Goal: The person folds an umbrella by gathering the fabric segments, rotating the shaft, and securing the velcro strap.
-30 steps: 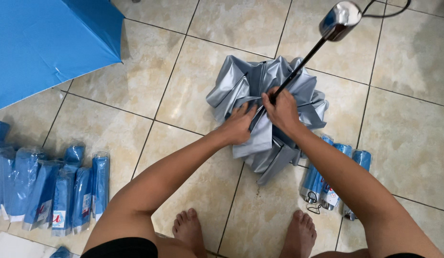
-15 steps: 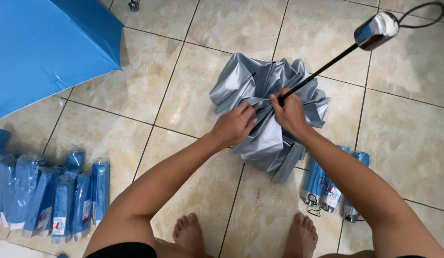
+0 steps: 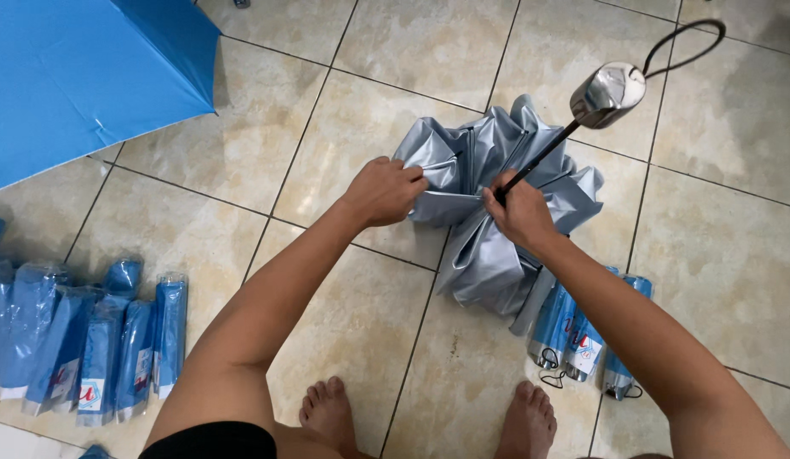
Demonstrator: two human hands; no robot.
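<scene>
A half-collapsed umbrella [image 3: 484, 255] with a silver-grey underside stands on the tiled floor in front of me, its canopy bunched in folds. Its black shaft rises up and to the right to a shiny metallic handle [image 3: 608, 92] with a black wrist loop. My left hand [image 3: 383, 190] grips a fold of the canopy at its left side. My right hand [image 3: 519, 212] is closed around the shaft and fabric where the shaft meets the canopy.
An open blue umbrella [image 3: 80, 76] fills the upper left. Several folded blue umbrellas in clear sleeves [image 3: 89, 340] lie at the lower left, and a few more [image 3: 578, 336] lie under my right forearm. My bare feet [image 3: 327, 412] stand on the beige tiles.
The handle swung from far upper right back toward the middle. My left hand moved left, pulling a fold of canopy outward, and the hands came apart.
</scene>
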